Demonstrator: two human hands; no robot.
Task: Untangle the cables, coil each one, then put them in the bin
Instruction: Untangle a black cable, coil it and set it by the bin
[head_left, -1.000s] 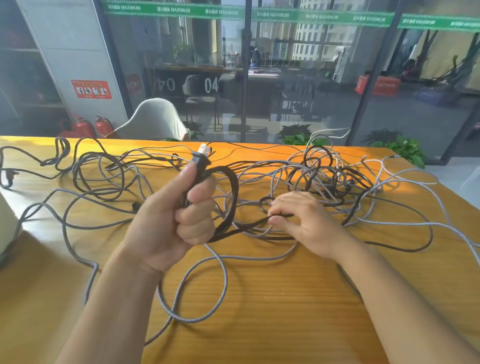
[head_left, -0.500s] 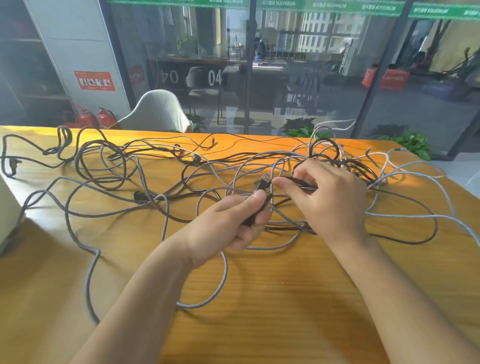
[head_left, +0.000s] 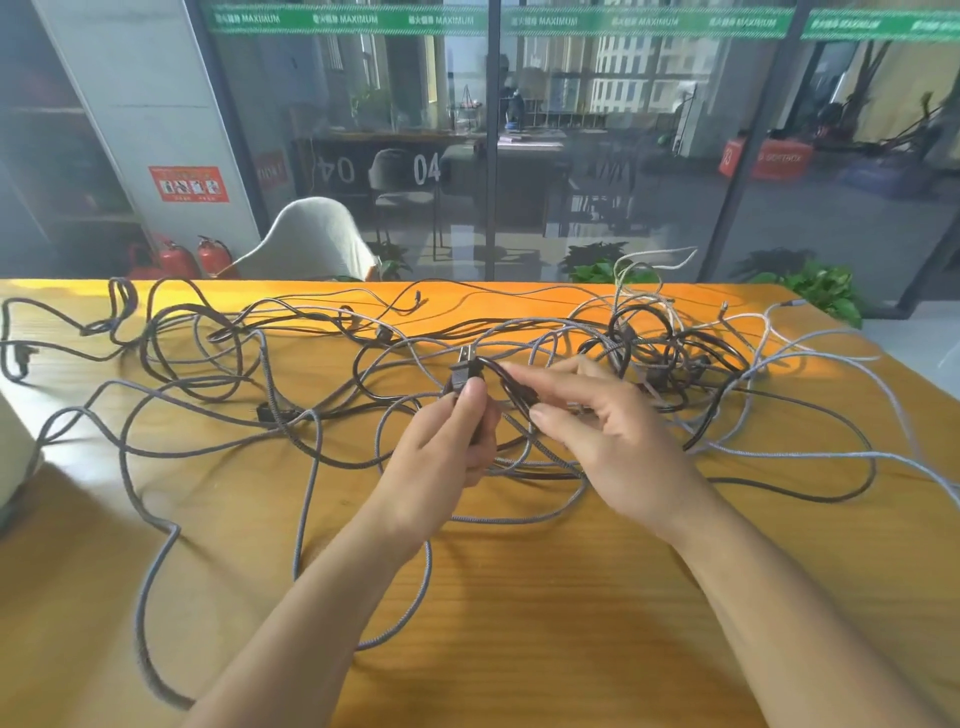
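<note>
With my left hand (head_left: 447, 441) pinching the black plug (head_left: 464, 375) and my right hand (head_left: 597, 431) pinching its cord (head_left: 511, 384), pulling risks tightening the knotted cables (head_left: 670, 358) far right.

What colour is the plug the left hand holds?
Black, clearest in the head view: plug in the left hand.

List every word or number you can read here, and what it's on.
"MAXIMUM", repeated: green strip atop the glass wall.
"04": glass panel; a mirrored "04" sits beside it.
Red wall sign: too small to read.
Red box behind the glass: lettering blurred.
</note>
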